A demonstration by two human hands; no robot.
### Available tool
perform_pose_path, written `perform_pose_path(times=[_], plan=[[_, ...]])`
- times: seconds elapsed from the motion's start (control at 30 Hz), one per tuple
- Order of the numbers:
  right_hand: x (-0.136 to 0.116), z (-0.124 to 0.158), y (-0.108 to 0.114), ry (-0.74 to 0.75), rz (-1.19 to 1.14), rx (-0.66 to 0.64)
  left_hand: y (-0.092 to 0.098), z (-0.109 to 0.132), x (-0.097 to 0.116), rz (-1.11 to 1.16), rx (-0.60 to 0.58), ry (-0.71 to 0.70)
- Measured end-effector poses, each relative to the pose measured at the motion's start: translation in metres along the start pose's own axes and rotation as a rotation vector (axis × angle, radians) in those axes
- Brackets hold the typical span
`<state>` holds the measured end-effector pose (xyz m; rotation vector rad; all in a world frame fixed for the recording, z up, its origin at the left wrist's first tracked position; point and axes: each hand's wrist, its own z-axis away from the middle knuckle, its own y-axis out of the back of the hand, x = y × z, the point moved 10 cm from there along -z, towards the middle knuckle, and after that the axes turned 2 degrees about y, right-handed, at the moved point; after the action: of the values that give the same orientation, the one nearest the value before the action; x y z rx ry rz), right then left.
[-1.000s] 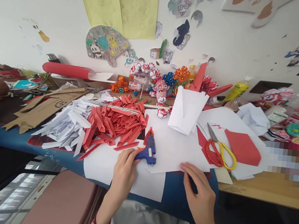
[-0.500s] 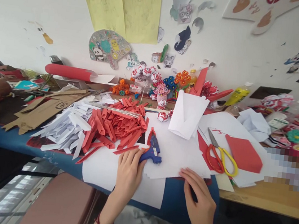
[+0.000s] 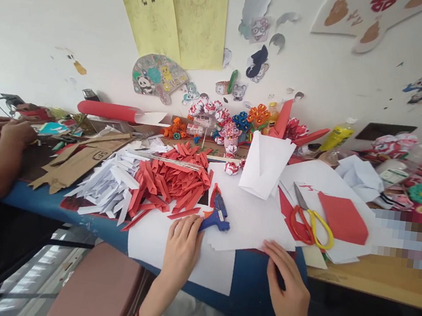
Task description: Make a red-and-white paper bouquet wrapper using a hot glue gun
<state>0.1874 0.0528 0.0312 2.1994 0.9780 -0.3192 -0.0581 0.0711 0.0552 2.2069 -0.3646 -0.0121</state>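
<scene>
My left hand [image 3: 185, 244] lies palm down on a white sheet [image 3: 215, 274] at the table's front edge, fingers stretched forward and holding nothing that I can see. Right beside its fingertips is a blue hot glue gun [image 3: 216, 220] with an orange part near the hand; whether they touch I cannot tell. Beyond it are piles of folded red paper pieces [image 3: 177, 179] and white paper pieces [image 3: 110, 181]. My right hand [image 3: 289, 285] is open, its fingertips resting at the front edge of a stack of white paper [image 3: 252, 229].
Scissors [image 3: 313, 217] with red and yellow handles lie on papers to the right, beside a red paper piece [image 3: 344, 218]. A folded white paper [image 3: 266, 165] stands behind the stack. Paper flowers [image 3: 211, 109] line the wall. At left, another person's hands [image 3: 18, 132] work near flattened cardboard [image 3: 83, 160].
The view has shifted slightly left and up. My hands stay almost in place beside the glue gun and paper stack. More of the other person's hands and arms shows at left.
</scene>
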Motion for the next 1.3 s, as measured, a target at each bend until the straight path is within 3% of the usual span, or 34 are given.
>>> perform_pose_path(times=[0.13,0.23,0.43,0.67,0.87,1.0,1.13,1.3], plan=[[0.011,-0.008,0.014,-0.054,0.041,0.011,0.004,-0.004,0.005,-0.026,-0.075,-0.025],[0.013,-0.014,0.015,-0.015,0.068,0.009,0.008,-0.011,0.013,0.015,-0.087,-0.042],[0.015,-0.030,0.018,0.089,0.106,0.044,0.017,-0.032,0.037,0.121,0.003,-0.099],[0.040,-0.058,0.059,0.088,0.135,0.187,0.016,-0.063,0.064,0.160,0.065,-0.118],[0.056,-0.071,0.060,0.063,0.053,0.138,0.012,-0.078,0.093,0.224,0.123,-0.121],[0.050,-0.069,0.049,0.040,-0.016,0.082,0.012,-0.073,0.110,0.294,0.115,-0.126],[0.033,-0.056,0.042,0.008,-0.068,0.046,0.011,-0.048,0.122,0.388,0.072,-0.136],[0.009,-0.037,0.036,-0.046,-0.033,0.035,0.026,-0.019,0.120,0.537,0.189,-0.158]])
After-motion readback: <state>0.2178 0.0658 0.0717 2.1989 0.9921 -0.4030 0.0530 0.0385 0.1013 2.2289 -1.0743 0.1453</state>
